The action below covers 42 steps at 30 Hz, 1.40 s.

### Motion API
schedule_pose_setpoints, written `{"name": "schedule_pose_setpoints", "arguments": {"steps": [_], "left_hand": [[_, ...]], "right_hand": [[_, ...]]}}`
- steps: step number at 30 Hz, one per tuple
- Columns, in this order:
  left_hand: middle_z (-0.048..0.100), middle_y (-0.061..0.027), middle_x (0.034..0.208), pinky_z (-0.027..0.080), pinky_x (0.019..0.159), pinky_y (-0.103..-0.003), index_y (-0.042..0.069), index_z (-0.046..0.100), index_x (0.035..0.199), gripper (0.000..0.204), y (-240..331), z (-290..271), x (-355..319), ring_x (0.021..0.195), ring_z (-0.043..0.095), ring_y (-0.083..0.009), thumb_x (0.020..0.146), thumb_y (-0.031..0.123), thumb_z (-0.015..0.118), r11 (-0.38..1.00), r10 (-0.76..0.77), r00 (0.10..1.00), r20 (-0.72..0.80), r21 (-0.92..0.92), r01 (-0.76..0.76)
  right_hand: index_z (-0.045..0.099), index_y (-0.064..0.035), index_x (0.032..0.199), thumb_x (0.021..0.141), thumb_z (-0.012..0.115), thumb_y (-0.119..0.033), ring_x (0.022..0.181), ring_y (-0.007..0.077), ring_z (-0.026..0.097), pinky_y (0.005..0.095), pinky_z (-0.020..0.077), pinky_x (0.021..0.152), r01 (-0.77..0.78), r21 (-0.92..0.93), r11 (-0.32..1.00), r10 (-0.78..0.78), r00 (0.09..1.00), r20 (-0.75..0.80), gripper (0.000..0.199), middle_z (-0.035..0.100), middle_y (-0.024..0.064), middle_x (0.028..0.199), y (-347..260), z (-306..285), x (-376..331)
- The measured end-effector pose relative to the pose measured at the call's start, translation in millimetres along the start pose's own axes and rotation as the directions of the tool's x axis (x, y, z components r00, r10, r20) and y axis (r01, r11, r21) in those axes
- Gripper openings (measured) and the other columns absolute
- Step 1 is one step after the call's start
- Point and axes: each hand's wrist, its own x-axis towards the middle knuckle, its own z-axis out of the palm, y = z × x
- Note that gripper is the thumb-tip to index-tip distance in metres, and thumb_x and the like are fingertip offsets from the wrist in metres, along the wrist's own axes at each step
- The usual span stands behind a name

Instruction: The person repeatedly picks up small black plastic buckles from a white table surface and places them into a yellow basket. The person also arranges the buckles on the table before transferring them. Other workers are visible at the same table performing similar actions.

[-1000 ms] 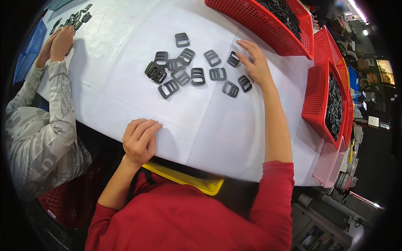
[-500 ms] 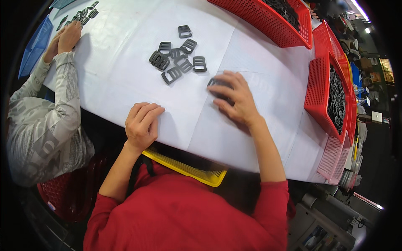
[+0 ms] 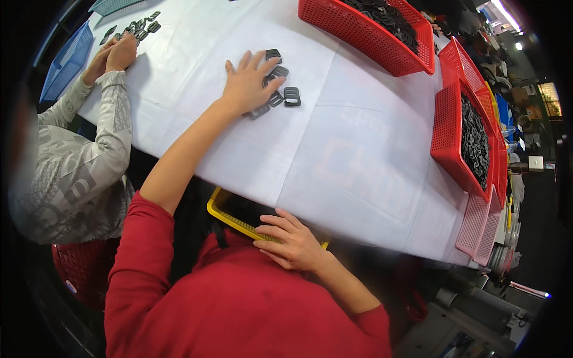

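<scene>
My left hand [image 3: 246, 83] reaches forward across the white tabletop, fingers spread over a small group of black plastic strap buckles [image 3: 292, 96], and hides part of the group. Whether its palm touches them I cannot tell. Near the table's front edge, my right hand [image 3: 292, 243] rests over the rim of a yellow perforated basket [image 3: 230, 219]. Its fingers are stretched out and slightly apart, and I see nothing held in them. The basket sits at my lap, partly under the table edge.
Red perforated baskets full of black buckles stand at the far side [image 3: 382, 45] and at the right [image 3: 441, 134], beside a pink basket [image 3: 471, 230]. On the left a co-worker's hands [image 3: 119, 56] handle more buckles [image 3: 143, 24], near a blue basket [image 3: 67, 62].
My left hand has moved forward from the table's front edge onto the buckles. My right hand has left the dark buckle area on the table and come back to the yellow basket.
</scene>
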Motion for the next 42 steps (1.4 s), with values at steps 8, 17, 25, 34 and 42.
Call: {"name": "schedule_pose_setpoints", "arguments": {"steps": [8, 17, 25, 34, 42], "left_hand": [[0.040, -0.0099, 0.151, 0.020, 0.114, -0.062, 0.016, 0.048, 0.141, 0.053, 88, 20, -38, 0.145, 0.029, -0.0289, 0.094, 0.040, 0.057, 0.889, 0.450, 0.866, 0.220, -0.201, -0.411], [0.061, -0.0078, 0.126, 0.037, 0.108, -0.046, 0.011, 0.066, 0.119, 0.035, 37, -18, -45, 0.115, 0.058, -0.0283, 0.085, 0.003, 0.064, 0.921, 0.190, 0.971, -0.149, -0.317, -0.228], [0.065, -0.0130, 0.110, 0.045, 0.092, -0.040, 0.008, 0.063, 0.124, 0.039, 51, -41, -86, 0.103, 0.059, -0.0295, 0.085, 0.010, 0.067, 0.905, 0.173, 0.985, -0.011, -0.392, -0.164], [0.061, -0.0129, 0.119, 0.045, 0.093, -0.041, 0.006, 0.060, 0.126, 0.045, 63, -40, -94, 0.108, 0.055, -0.0310, 0.082, 0.004, 0.065, 0.851, 0.159, 0.987, 0.014, -0.508, -0.130], [0.064, -0.0129, 0.115, 0.050, 0.087, -0.031, 0.008, 0.059, 0.128, 0.050, 74, -42, -57, 0.104, 0.060, -0.0212, 0.080, -0.005, 0.062, 0.695, 0.290, 0.880, 0.375, -0.715, 0.075]], "right_hand": [[0.071, -0.0077, 0.096, 0.075, 0.072, -0.001, 0.106, 0.0320, 0.060, 0.0423, 0.0490, 0.090, -0.301, -0.066, 0.951, 0.218, 0.808, -0.548, 0.022, 0.065, 0.0093, 0.105, 30, -54, 13], [0.070, -0.0047, 0.102, 0.083, 0.068, -0.003, 0.100, 0.0284, 0.061, 0.0375, 0.0487, 0.087, -0.615, 0.095, 0.782, 0.486, 0.508, -0.711, 0.019, 0.064, 0.0121, 0.107, 67, -66, -5], [0.069, -0.0155, 0.111, 0.074, 0.077, -0.017, 0.110, 0.0230, 0.053, 0.0408, 0.0403, 0.089, -0.435, -0.360, 0.826, 0.266, 0.862, -0.433, 0.038, 0.063, 0.0019, 0.115, 67, -62, 48], [0.070, -0.0130, 0.105, 0.076, 0.073, -0.009, 0.102, 0.0222, 0.058, 0.0374, 0.0398, 0.082, -0.467, -0.292, 0.835, 0.278, 0.815, -0.508, 0.030, 0.064, 0.0020, 0.113, 75, -45, 42], [0.070, -0.0059, 0.106, 0.080, 0.072, 0.000, 0.093, 0.0262, 0.066, 0.0343, 0.0530, 0.077, -0.393, -0.038, 0.919, 0.272, 0.700, -0.660, 0.026, 0.067, 0.0086, 0.109, 69, -58, 43]]}}
